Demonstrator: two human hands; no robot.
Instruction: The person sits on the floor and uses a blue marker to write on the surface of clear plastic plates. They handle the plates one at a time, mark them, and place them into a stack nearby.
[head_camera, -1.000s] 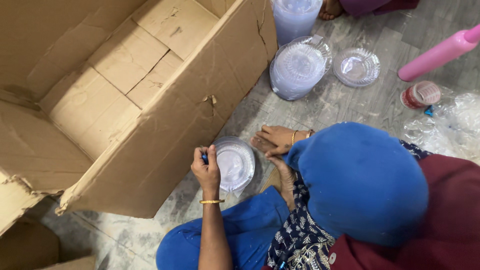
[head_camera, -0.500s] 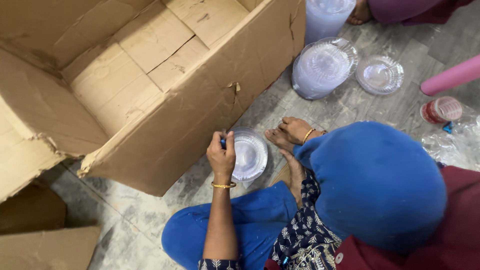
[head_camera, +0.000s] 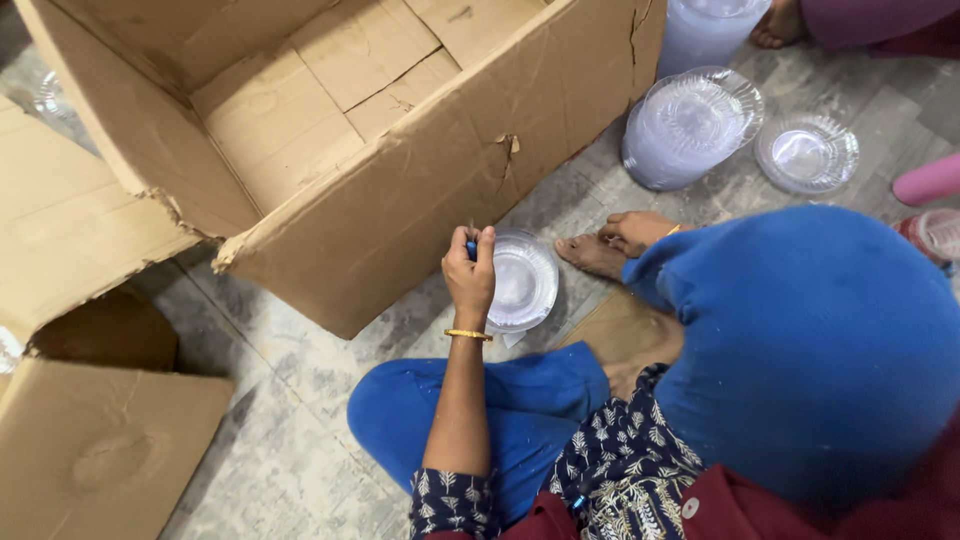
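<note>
Beside the cardboard box (head_camera: 400, 200), left hand (head_camera: 470, 275) grips a clear, ribbed plastic plate (head_camera: 520, 280).

Left hand (head_camera: 470, 275) pinches blue pen (head_camera: 471, 246) beside plate (head_camera: 520, 280).

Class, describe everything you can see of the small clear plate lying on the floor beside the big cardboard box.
The small clear plate is round, transparent and thin, apparently plastic, with a ribbed rim and a smooth centre. It lies on the grey tiled floor, close to the cardboard box. The left hand, pinching a small blue object, covers its left edge; whether it touches the plate cannot be told. A bare foot lies just to its right.
</note>
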